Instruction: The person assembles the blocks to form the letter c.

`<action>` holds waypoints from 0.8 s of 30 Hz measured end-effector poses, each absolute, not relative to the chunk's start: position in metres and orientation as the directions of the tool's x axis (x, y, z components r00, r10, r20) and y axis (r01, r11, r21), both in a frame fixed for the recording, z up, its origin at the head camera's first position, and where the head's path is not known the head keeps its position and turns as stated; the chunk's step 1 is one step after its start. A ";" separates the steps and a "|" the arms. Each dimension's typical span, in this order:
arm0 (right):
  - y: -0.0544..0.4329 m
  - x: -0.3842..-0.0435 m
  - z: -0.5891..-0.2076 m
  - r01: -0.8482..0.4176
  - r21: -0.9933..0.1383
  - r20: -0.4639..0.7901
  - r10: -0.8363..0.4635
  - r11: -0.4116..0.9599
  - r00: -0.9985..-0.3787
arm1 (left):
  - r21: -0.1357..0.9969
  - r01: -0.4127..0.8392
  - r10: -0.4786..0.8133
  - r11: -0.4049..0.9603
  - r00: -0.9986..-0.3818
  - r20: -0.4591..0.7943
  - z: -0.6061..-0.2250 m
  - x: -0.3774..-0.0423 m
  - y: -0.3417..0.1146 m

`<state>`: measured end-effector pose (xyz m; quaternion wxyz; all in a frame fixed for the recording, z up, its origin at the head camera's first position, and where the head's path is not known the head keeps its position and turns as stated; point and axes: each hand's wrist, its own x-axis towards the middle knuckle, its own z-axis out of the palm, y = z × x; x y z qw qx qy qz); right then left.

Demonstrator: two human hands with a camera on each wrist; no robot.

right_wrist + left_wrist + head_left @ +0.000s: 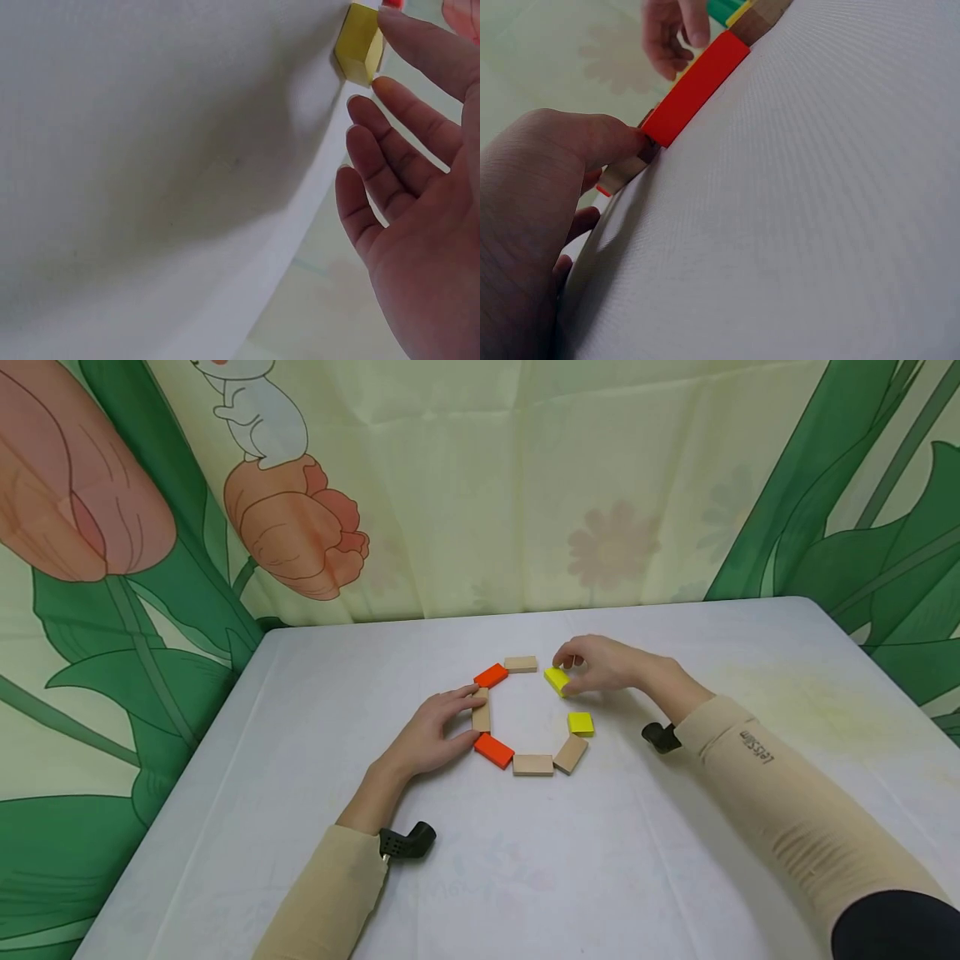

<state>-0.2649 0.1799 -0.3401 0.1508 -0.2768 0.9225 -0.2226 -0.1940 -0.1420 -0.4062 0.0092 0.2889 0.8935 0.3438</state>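
Note:
Several small rectangular blocks form a ring with gaps on the white-covered table. My right hand (pixel 606 662) pinches a yellow block (pixel 557 681) by its ends, between thumb and index finger, at the ring's upper right; the other fingers are spread away from it in the right wrist view. At the ring's left side, my left hand (pixel 431 731) touches a plain wooden block (pixel 481 710) with its fingertips. Its thumb meets the end of the lower red block (pixel 493 750), seen close up as a red block (pixel 697 88) in the left wrist view.
Another red block (pixel 491 675) and a wooden block (pixel 521 664) make up the top of the ring. Along the lower right lie a second yellow block (pixel 581 723), a tilted wooden block (pixel 571 754) and a level one (pixel 533 765). A patterned curtain (pixel 480 485) hangs behind the table (pixel 300 735).

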 end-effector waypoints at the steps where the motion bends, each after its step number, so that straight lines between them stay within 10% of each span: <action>1: 0.180 -0.265 -0.341 -0.445 -0.495 -0.152 -0.579 0.746 -0.801 | 0.620 0.509 0.522 0.597 -0.833 0.181 -0.406 -0.194 -0.142; 24: 0.179 -0.268 -0.347 -0.421 -0.530 -0.120 -0.556 0.736 -0.822 | 0.624 0.519 0.528 0.585 -0.827 0.193 -0.405 -0.193 -0.142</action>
